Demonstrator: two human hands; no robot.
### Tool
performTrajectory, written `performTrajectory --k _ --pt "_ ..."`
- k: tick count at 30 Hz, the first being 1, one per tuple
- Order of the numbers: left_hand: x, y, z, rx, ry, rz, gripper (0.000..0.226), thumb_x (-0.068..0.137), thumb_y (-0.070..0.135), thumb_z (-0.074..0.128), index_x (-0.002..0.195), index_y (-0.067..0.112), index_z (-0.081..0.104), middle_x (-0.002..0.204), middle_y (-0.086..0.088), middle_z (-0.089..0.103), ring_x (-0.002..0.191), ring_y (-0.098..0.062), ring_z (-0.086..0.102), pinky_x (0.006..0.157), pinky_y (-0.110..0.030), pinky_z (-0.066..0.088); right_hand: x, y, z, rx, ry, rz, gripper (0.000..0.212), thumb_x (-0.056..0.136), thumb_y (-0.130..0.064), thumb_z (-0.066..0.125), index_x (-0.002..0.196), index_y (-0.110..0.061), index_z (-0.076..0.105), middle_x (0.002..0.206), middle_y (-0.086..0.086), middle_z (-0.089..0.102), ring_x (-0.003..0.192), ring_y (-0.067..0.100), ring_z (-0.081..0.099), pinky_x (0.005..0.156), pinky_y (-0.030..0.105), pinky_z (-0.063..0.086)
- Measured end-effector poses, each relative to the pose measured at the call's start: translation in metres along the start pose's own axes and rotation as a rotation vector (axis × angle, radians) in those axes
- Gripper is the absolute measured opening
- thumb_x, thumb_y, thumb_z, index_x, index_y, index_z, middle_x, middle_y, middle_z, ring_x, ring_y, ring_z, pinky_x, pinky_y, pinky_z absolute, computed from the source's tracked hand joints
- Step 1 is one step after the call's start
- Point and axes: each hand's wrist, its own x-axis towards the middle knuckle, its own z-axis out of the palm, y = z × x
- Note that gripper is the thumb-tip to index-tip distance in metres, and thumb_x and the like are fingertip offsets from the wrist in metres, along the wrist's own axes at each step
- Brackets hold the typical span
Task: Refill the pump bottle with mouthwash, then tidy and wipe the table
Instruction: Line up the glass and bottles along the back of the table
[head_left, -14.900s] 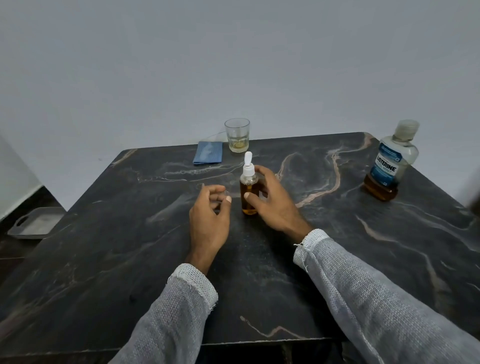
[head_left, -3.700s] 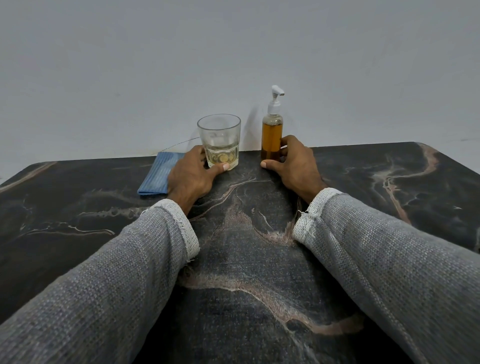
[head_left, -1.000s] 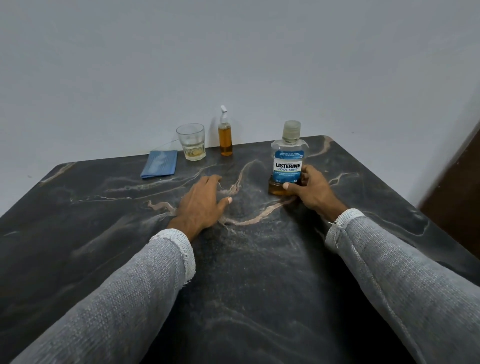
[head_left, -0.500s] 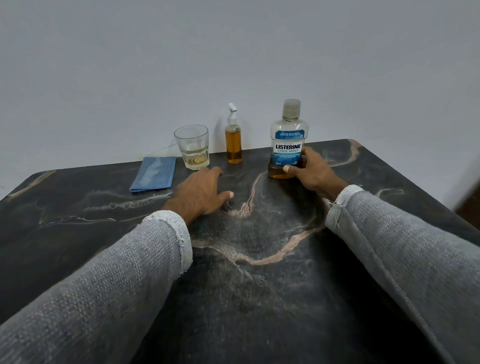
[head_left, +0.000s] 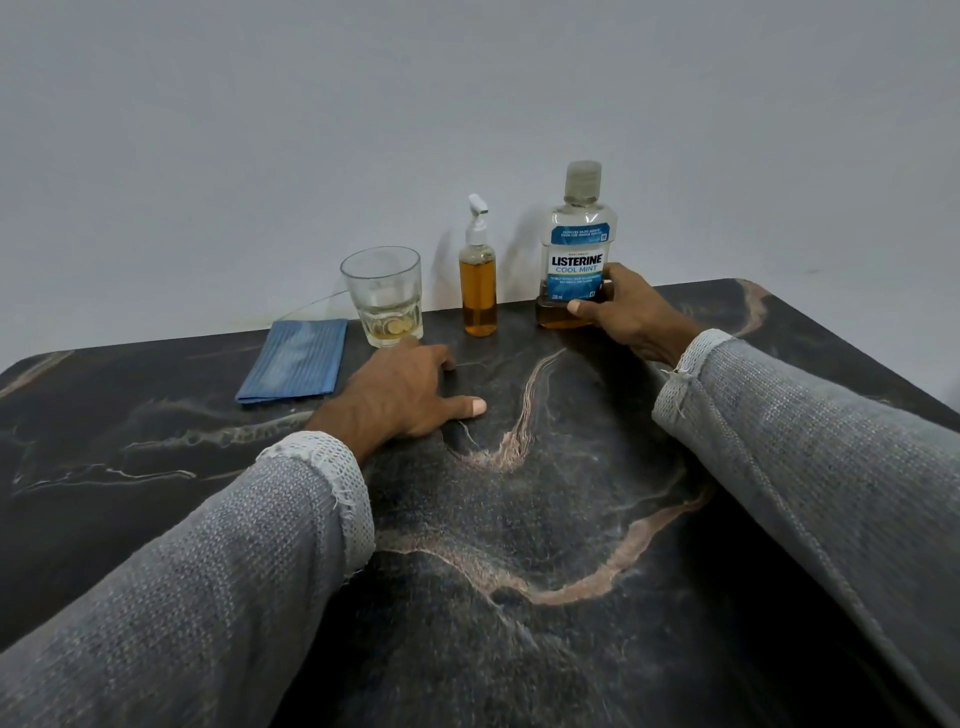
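A Listerine mouthwash bottle (head_left: 578, 244) stands upright at the table's far edge, with a little amber liquid at its bottom and its cap on. My right hand (head_left: 631, 317) grips its lower part. Left of it stands the pump bottle (head_left: 478, 283), nearly full of amber liquid. A glass (head_left: 385, 296) with a little pale liquid is further left. A folded blue cloth (head_left: 293, 359) lies flat beside the glass. My left hand (head_left: 402, 397) rests palm down on the dark marble table (head_left: 519, 519), just in front of the glass, fingers spread.
A plain grey wall rises directly behind the table's far edge. The table's right corner is rounded and drops off at the right.
My right hand has slid the mouthwash bottle further back, next to the pump bottle. My left hand has stayed flat on the table near the glass.
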Motion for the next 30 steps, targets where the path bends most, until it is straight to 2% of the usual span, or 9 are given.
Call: performTrajectory --k 7,10,17,25,30 --pt "0.001 0.003 -0.003 0.016 -0.026 -0.011 0.078 0.077 0.069 0.059 0.139 0.023 0.045 0.134 -0.01 0.048 0.121 -0.027 0.05 0.1 -0.045 0.047 0.013 0.004 0.005 0.066 -0.016 -0.008 0.054 0.091 -0.007 0.063 0.139 -0.011 0.039 0.138 0.007 0.052 0.118 0.017 0.051 0.103 0.03 0.043" --pt "0.001 0.004 -0.005 0.017 -0.03 -0.018 0.077 0.077 0.067 0.06 0.138 0.023 0.045 0.133 -0.01 0.048 0.119 -0.026 0.051 0.099 -0.043 0.048 0.016 0.006 0.005 0.077 -0.028 -0.017 0.054 0.091 -0.007 0.062 0.139 -0.011 0.039 0.137 0.006 0.051 0.114 0.014 0.05 0.096 0.025 0.043" --pt "0.0 0.006 -0.006 0.02 -0.032 -0.02 0.077 0.077 0.068 0.059 0.139 0.024 0.045 0.133 -0.009 0.048 0.12 -0.025 0.05 0.1 -0.043 0.047 0.022 0.011 0.004 0.144 -0.063 0.007 0.052 0.091 -0.003 0.061 0.138 -0.012 0.04 0.134 0.009 0.054 0.122 0.022 0.053 0.107 0.038 0.043" --pt "0.0 0.007 -0.007 0.02 -0.048 -0.023 0.076 0.077 0.066 0.06 0.139 0.024 0.045 0.134 -0.009 0.048 0.121 -0.025 0.05 0.101 -0.043 0.046 0.024 0.012 0.003 0.138 -0.084 0.001 0.053 0.092 -0.004 0.06 0.139 -0.014 0.037 0.133 0.005 0.052 0.116 0.016 0.052 0.101 0.03 0.044" --pt "0.0 0.008 -0.009 0.02 -0.054 -0.026 0.076 0.078 0.065 0.061 0.138 0.024 0.045 0.133 -0.009 0.048 0.12 -0.024 0.05 0.101 -0.043 0.046 0.025 0.014 0.004 0.141 -0.083 0.0 0.056 0.092 -0.004 0.06 0.142 -0.012 0.035 0.136 0.008 0.052 0.121 0.02 0.052 0.106 0.034 0.043"
